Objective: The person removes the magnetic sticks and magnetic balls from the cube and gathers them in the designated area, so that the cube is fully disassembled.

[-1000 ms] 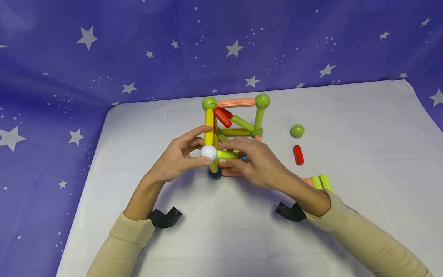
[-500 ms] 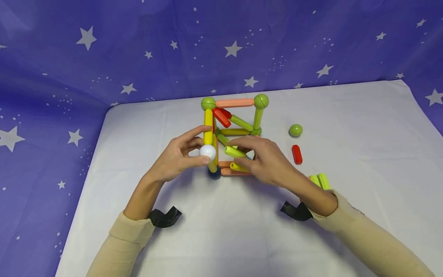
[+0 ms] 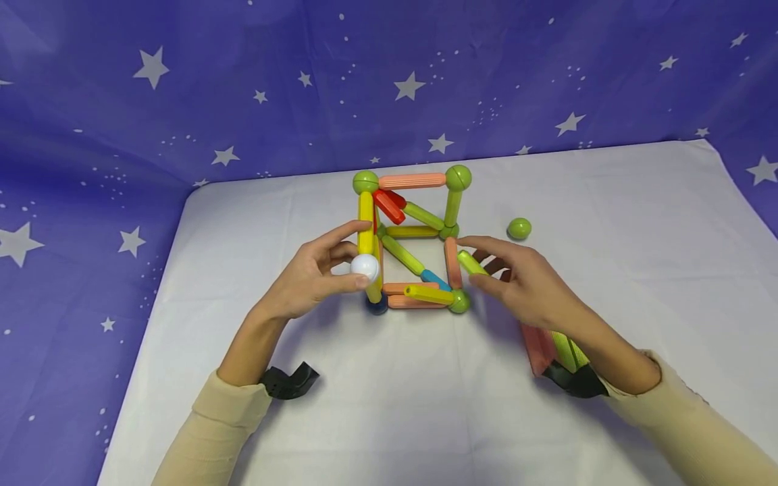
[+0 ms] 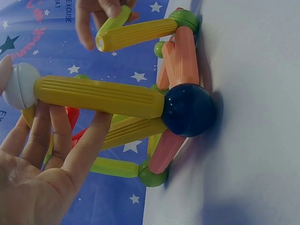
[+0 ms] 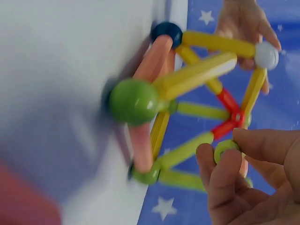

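Lime and plastic-looking, your rod (image 3: 472,263) should handle light, stiff and slightly slick; its mid-sides likely offer the surest hold. It is in the air just right of the frame (image 3: 404,256) of rods and balls. Your right hand (image 3: 525,280) pinches it, thumb and fingers little parted. Your left hand (image 3: 319,277) grips the white ball (image 3: 365,268) at the frame's upper near-left corner, above the surface (image 3: 389,418).

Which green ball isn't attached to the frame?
The green ball alone on the white cloth, right of the frame and beyond the right hand in the head view. The other green balls all have rods attached.
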`<action>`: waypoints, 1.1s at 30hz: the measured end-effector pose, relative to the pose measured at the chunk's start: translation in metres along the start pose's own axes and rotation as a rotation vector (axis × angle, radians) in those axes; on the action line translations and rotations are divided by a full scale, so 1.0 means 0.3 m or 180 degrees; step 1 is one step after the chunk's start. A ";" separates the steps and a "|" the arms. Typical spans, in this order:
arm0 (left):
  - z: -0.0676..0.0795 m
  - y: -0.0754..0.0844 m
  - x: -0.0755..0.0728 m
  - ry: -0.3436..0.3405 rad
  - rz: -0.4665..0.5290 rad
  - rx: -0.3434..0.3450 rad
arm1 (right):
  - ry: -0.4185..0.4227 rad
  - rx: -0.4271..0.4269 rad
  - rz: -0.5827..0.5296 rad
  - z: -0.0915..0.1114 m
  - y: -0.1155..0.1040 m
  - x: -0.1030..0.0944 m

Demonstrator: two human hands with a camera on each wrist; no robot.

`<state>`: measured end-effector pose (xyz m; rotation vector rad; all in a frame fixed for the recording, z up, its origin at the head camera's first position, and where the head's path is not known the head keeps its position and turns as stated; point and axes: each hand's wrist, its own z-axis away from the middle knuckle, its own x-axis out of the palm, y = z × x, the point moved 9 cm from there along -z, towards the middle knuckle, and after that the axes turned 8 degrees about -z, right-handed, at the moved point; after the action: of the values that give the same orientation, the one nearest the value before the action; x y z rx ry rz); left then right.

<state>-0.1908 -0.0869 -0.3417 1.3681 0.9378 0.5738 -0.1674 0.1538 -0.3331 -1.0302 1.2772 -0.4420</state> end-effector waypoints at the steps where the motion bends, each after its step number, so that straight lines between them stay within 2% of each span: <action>1: 0.001 0.000 -0.001 0.0003 -0.0004 -0.0003 | 0.0015 0.0009 0.0027 0.009 0.013 -0.015; 9: 0.002 -0.003 -0.006 -0.0009 -0.0018 -0.0002 | 0.0233 0.0281 0.0247 0.067 0.125 -0.137; 14: 0.001 -0.005 -0.005 -0.0010 -0.0010 -0.0009 | 0.0192 0.0578 0.0240 0.085 0.218 -0.182; 18: 0.000 -0.006 -0.002 -0.0013 0.0020 -0.0019 | 0.0028 0.0864 0.0235 0.086 0.290 -0.186; 22: -0.001 -0.007 0.001 -0.0020 0.0046 -0.0020 | -0.0121 0.1014 0.0222 0.080 0.332 -0.176; 33: -0.002 -0.004 0.002 -0.0008 0.0044 -0.0006 | -0.0248 0.1079 0.0188 0.076 0.352 -0.160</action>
<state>-0.1912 -0.0864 -0.3430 1.3742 0.9261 0.5830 -0.1872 0.2532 -0.3937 -0.7154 1.1139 -0.5465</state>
